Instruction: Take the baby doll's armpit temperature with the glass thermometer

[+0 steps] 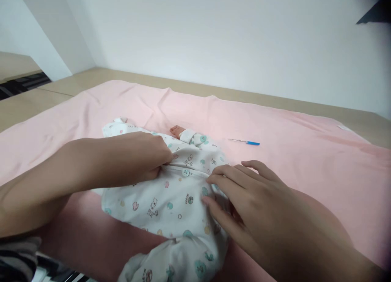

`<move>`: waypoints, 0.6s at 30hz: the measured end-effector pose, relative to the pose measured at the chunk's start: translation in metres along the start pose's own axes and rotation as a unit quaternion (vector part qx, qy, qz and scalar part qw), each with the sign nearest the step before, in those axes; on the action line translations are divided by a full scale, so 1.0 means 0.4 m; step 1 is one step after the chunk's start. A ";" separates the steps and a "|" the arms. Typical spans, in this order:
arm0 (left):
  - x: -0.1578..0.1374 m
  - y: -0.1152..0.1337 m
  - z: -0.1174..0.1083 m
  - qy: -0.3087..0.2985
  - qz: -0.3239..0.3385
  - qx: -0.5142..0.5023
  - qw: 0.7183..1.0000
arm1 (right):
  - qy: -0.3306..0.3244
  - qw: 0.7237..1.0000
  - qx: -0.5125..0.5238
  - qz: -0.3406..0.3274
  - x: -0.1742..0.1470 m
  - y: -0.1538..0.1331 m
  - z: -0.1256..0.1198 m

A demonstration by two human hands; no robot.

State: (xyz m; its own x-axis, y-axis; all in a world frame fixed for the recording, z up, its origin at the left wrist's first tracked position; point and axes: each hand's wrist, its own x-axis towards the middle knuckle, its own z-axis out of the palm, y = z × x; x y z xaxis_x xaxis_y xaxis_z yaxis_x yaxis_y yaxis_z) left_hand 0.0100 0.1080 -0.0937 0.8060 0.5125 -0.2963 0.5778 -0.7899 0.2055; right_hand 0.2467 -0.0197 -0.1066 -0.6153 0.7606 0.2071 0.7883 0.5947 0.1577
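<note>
A white baby jacket (pixel 171 192) printed with small animals and dots is on a small baby-sized figure lying on a pink cloth. One tiny hand (pixel 176 131) of the figure sticks out of a folded cuff; its head is out of sight. My left hand (pixel 148 154) comes in from the left, fingers curled closed on the jacket's front edge. Near that grip a pale round button (pixel 185 173) shows on the front opening. On the right, my right hand (pixel 253 196) rests with fingers apart, thumb and fingertips touching the jacket.
The pink cloth (pixel 305 151) covers a wooden-looking surface (pixel 97 75) that meets a white wall (pixel 214 38). A pen with a blue cap (pixel 253 143) lies beyond my right hand. Dark striped fabric (pixel 18 257) shows at the lower left.
</note>
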 end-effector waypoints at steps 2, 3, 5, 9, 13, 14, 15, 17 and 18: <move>0.004 -0.004 -0.007 -0.019 0.000 -0.001 1.000 | -0.005 1.000 -0.007 -0.015 -0.002 0.000 0.003; 0.005 -0.006 -0.009 -0.019 0.002 0.003 1.000 | -0.007 1.000 -0.011 -0.023 -0.003 0.000 0.005; 0.008 -0.008 -0.009 -0.017 0.002 0.012 1.000 | -0.008 0.999 -0.012 -0.029 -0.005 0.001 0.008; 0.010 -0.007 -0.003 -0.020 0.004 0.015 1.000 | -0.007 1.000 -0.002 -0.024 -0.005 0.002 0.008; 0.007 -0.004 0.001 -0.015 0.013 0.015 1.000 | -0.008 1.000 0.016 -0.002 0.000 0.005 0.004; 0.005 -0.004 0.000 -0.017 0.013 0.017 1.000 | -0.007 1.000 0.022 0.005 0.001 0.005 0.003; 0.003 -0.003 -0.002 -0.022 0.013 0.017 1.000 | -0.008 1.000 0.027 0.007 0.002 0.005 0.003; -0.001 -0.002 -0.008 -0.027 0.019 0.017 0.999 | -0.008 0.999 0.031 0.010 0.002 0.004 0.003; -0.003 -0.003 -0.012 -0.022 0.023 0.018 0.999 | -0.005 1.000 0.030 0.008 0.001 0.003 0.004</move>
State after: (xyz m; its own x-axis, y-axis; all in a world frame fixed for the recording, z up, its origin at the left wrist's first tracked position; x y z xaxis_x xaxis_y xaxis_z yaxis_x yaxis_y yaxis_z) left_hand 0.0092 0.1100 -0.0890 0.8247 0.4609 -0.3279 0.5347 -0.8242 0.1865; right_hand 0.2476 -0.0183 -0.1079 -0.6032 0.7725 0.1987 0.7964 0.5970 0.0966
